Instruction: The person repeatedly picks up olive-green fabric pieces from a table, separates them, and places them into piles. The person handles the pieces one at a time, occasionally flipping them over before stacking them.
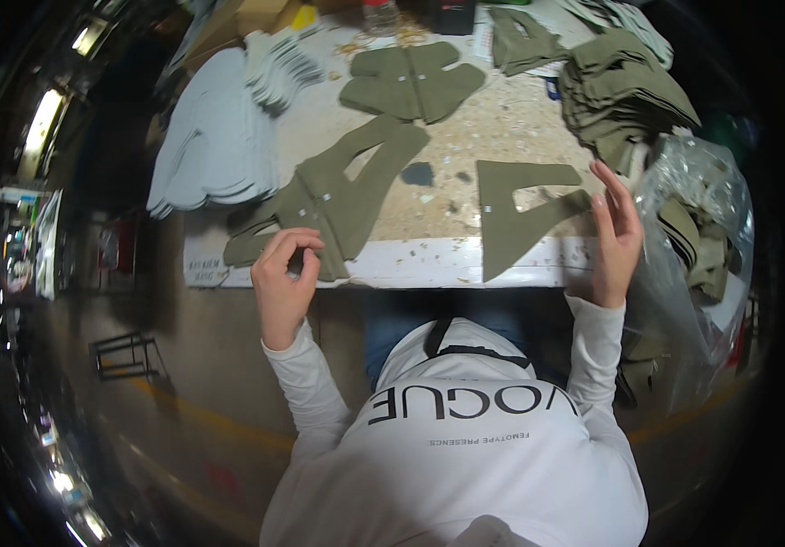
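Left hand (285,273) sits at the table's near edge, left of frame centre, fingers curled and pinching the lower end of an olive cut fabric piece (338,196) that runs diagonally up toward centre. Right hand (617,232) is at right of centre, fingers extended and fairly open, fingertips touching the right tip of a second olive A-shaped piece (515,214); not gripping it as far as can be seen. Both pieces lie flat on the speckled work table (465,123), partly overhanging its white front edge. Upper centre: another olive piece (410,82). Upper right: stack of olive cut pieces (625,91). Upper left: stack of grey cut panels (219,137). Right edge: clear plastic bag (697,228) with more olive pieces.
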`<action>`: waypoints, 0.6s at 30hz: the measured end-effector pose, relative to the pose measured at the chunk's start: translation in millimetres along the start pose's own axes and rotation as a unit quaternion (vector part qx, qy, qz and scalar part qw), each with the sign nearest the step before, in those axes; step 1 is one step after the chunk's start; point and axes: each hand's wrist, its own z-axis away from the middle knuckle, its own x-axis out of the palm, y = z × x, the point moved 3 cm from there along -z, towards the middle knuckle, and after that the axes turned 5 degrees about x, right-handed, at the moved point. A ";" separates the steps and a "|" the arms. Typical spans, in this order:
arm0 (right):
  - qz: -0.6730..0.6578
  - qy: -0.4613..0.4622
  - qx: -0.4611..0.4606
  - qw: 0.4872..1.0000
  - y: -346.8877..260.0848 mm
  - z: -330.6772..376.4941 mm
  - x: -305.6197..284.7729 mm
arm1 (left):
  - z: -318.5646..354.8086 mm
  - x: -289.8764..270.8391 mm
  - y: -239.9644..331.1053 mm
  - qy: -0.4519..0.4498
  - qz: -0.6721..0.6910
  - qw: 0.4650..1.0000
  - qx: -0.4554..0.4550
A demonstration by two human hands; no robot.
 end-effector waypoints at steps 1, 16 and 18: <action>0.045 -0.004 -0.024 0.999 -6.2 3.7 2.1 | 5.6 -6.8 -8.8 -0.018 -0.015 0.999 -0.029; 0.222 -0.237 -0.078 0.943 -16.6 51.0 36.6 | 27.2 1.7 -35.9 0.051 -0.068 0.995 0.043; 0.268 -0.267 -0.121 0.918 -17.1 54.4 37.9 | 18.1 -2.0 -40.2 0.140 0.000 0.989 -0.050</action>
